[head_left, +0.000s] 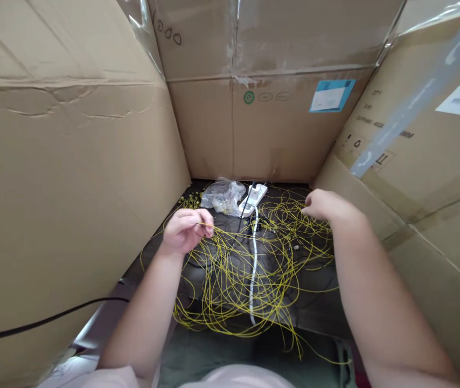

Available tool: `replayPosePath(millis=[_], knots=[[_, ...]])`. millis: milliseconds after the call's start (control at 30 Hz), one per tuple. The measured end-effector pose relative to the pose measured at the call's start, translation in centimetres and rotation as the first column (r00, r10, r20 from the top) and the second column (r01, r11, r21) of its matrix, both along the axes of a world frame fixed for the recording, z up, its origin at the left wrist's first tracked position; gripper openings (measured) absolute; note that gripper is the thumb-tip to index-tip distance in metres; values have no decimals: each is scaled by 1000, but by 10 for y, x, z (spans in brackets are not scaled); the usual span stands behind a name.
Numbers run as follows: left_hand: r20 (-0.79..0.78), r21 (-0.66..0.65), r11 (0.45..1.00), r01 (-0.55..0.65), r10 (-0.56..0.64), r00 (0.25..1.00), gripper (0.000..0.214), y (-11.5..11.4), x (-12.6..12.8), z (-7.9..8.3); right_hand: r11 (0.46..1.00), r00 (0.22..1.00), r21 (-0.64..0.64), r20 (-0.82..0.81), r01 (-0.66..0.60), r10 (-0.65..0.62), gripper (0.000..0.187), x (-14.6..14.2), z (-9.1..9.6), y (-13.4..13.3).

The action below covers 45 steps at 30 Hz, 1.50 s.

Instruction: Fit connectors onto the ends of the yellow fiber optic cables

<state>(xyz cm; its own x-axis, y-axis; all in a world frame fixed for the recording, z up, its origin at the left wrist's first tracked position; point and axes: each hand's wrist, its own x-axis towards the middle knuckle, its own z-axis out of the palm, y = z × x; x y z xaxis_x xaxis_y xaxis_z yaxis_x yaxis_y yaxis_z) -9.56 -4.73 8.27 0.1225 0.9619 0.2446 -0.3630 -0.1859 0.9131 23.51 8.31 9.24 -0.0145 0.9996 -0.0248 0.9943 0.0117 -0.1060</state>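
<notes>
A loose tangle of thin yellow wires (230,269) spreads over a dark surface and hangs past its front edge. Toward the left, my left hand (188,231) is closed, with thumb and fingers pinching a yellow wire that runs off into the tangle. My right hand (323,206) is at the right, over the far part of the same wires. Its fingers are curled together and point left; what is between them, if anything, is too small to tell. Small yellowish ends (189,201) of wires lie bunched beyond my left hand.
Tall cardboard boxes (270,129) enclose the far side, left and right. A clear plastic bag (222,196) lies beside a white power strip (254,199) with a black plug. Its white cord (254,269) runs toward me through the wires. A black cable (52,318) crosses at lower left.
</notes>
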Motion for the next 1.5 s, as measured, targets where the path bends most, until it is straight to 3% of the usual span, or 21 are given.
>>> replayPosePath(millis=[33, 133, 167, 233, 300, 367, 500, 667, 767, 933, 1133, 1233, 1500], knots=[[-34, -9, 996, 88, -88, 996, 26, 6, 10, -1, 999, 999, -42, -7, -35, 34, 30, -4, 2, -13], [-115, -69, 950, 303, -310, 944, 22, 22, 41, -5, 964, 957, 162, -168, -212, 238, 32, -26, 13, -53], [-133, -95, 932, 350, -361, 923, 20, 27, 51, -7, 934, 898, 231, -289, -272, 333, 30, -36, 15, -65], [-167, -134, 905, 403, -421, 891, 19, 37, 68, -11, 887, 691, 209, -563, -412, 453, 29, -54, 16, -87], [-213, -140, 899, 414, -436, 874, 22, 46, 81, -15, 864, 513, 158, -748, -478, 421, 26, -67, 9, -100], [-262, -132, 907, 400, -422, 868, 27, 54, 90, -21, 884, 378, 148, -863, -443, 334, 23, -75, -4, -104], [-265, -123, 946, 300, -323, 909, 34, 61, 98, -37, 956, 231, 72, -963, -285, 142, 21, -81, -31, -97], [13, -198, 965, 173, -174, 985, 24, 58, 104, -60, 995, 59, 23, -998, -93, 29, 26, -89, -53, -94], [112, -252, 952, 175, -151, 982, 23, 53, 107, -66, 998, 31, 8, -999, -67, 10, 26, -92, -60, -97], [155, -260, 957, 132, -94, 983, 12, 49, 108, -69, 995, 59, 23, -998, -96, 29, 21, -90, -64, -100], [147, -281, 952, 119, -80, 986, 12, 49, 109, -72, 969, 149, 244, -958, -34, 247, 11, -84, -71, -99], [131, -313, 944, 102, -64, 989, 12, 49, 110, -73, 962, 183, 269, -945, -38, 271, 7, -83, -74, -97], [99, -313, 931, 188, -165, 981, 13, 45, 109, -72, 961, 138, 236, -957, -141, 256, 12, -85, -77, -94]])
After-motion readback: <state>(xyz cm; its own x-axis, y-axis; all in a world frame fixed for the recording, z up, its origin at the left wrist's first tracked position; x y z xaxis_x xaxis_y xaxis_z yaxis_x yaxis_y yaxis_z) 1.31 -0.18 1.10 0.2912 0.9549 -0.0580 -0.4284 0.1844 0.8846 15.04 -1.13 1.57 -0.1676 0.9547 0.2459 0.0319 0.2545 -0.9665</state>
